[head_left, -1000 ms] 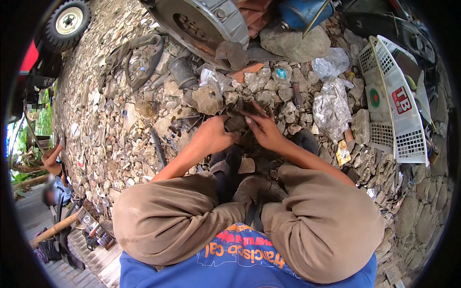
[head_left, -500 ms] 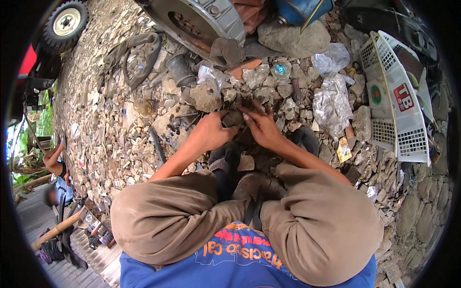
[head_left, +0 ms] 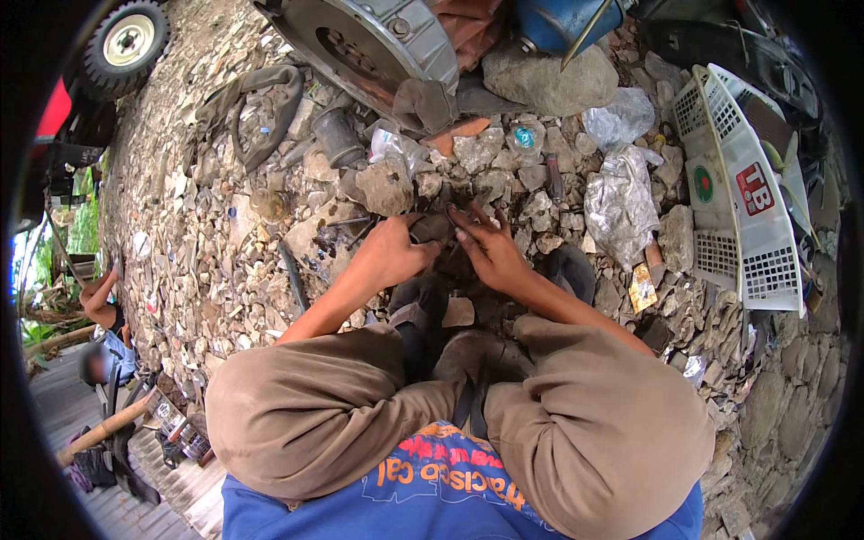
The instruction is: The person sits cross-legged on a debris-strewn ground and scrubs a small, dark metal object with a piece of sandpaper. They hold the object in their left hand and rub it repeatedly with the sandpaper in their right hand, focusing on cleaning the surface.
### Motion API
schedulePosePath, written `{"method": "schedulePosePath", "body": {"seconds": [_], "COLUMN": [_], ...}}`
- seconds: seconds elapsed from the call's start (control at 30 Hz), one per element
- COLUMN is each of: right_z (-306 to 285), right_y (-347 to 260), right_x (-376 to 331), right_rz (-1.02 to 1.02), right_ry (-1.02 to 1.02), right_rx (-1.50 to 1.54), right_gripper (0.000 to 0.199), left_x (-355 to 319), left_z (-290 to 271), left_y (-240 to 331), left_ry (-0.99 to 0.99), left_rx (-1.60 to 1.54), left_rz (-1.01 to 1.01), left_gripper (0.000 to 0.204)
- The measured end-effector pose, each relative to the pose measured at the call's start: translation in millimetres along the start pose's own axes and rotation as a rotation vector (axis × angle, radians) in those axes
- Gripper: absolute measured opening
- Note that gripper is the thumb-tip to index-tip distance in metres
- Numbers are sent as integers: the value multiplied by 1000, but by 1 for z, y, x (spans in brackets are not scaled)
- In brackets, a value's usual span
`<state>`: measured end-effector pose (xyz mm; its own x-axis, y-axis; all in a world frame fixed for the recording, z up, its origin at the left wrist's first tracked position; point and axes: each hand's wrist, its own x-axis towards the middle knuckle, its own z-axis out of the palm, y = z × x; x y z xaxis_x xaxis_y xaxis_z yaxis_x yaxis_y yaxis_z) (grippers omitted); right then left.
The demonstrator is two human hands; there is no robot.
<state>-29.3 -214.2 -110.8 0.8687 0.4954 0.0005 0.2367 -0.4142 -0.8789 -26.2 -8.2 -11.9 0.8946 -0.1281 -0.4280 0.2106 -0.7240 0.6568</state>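
Note:
Low over the stones in front of my shoes, my left hand [head_left: 396,250] is closed around a dark grey-brown rounded metal part [head_left: 431,228]. At that part's right end, my right hand [head_left: 490,247] has its thumb and forefinger drawn together, while its other fingers are bent and slightly apart. What lies between those right fingertips is too small and dark to make out. A flat stone [head_left: 385,186] lies just beyond my left hand. Near it, dark oily stains and a thin dark tool [head_left: 351,220] show on a rock.
Beyond my hands lie a large metal housing [head_left: 409,40], a dark can [head_left: 337,137] and a boulder [head_left: 551,79] beside a blue container [head_left: 562,22]. Crumpled plastic [head_left: 623,207] and a white crate [head_left: 769,211] are on the right. A tyre [head_left: 127,47] and another person [head_left: 112,355] appear at left.
My right fingers have shifted slightly and curled in at the end of the metal part. My left hand keeps its hold, with the part tipped a little. The view has moved slightly.

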Motion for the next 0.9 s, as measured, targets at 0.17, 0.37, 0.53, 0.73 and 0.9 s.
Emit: {"method": "schedulePosePath", "body": {"seconds": [0.17, 0.37, 0.53, 0.73, 0.9], "right_z": [-3, -6, 8, 3, -23], "right_y": [-9, -20, 8, 12, -26], "right_x": [0, 1, 3, 1, -8], "right_rz": [-279, -325, -139, -12, -296], "right_ry": [-6, -31, 5, -12, -51], "right_rx": [59, 128, 92, 181, 43], "right_gripper": [43, 43, 44, 44, 40], "left_x": [1, -1, 2, -3, -5], "left_z": [2, 1, -2, -8, -11], "left_y": [-9, -3, -3, 2, 0], "left_ry": [29, -52, -133, -157, -191], "left_rx": [-55, -48, -1, 73, 181], "left_rz": [-2, -52, -123, -6, 127], "left_gripper": [51, 51, 47, 50, 45]}}
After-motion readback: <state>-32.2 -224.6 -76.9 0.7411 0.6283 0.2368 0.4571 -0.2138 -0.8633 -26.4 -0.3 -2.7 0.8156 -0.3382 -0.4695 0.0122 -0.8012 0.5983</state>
